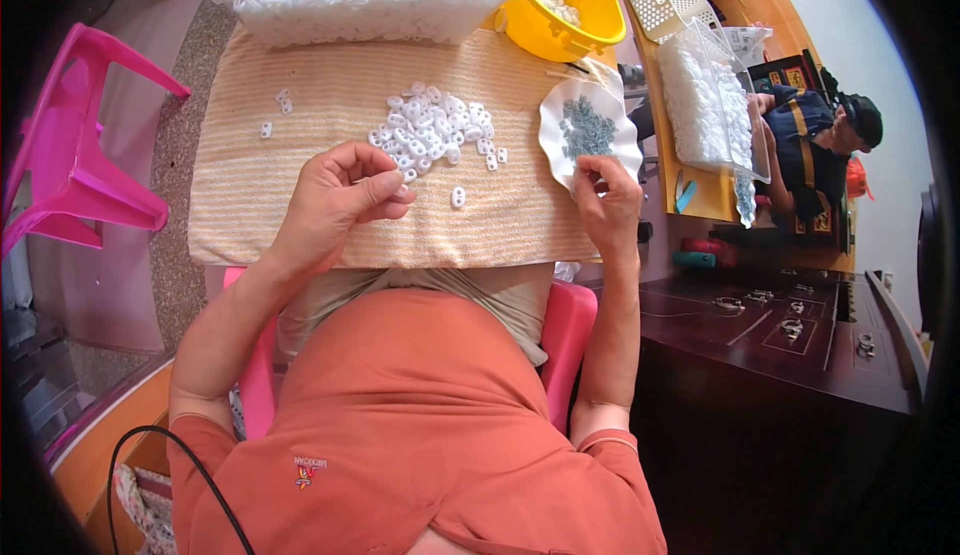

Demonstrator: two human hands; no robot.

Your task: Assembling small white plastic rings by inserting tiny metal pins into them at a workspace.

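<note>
My left hand [345,195] is closed in a pinch just in front of a pile of white two-hole plastic pieces [430,123]. A small white plastic piece [403,192] shows at its fingertips. My right hand [610,205] reaches over the near edge of a white wavy-rimmed dish [552,145], thumb and fingers pressed together. Whatever those fingers hold is too small to make out. Small grey-blue clear parts [587,127] lie heaped in that dish. A single white two-hole piece [458,197] lies between my hands on the striped towel [300,180].
A clear tub [370,17] full of white pieces stands at the back, beside a yellow basin [605,25]. A pink stool [95,150] is on the left. At right, another person [810,145] sits by a second clear bin [700,105]. A dark cabinet [720,355] stands nearer.
</note>
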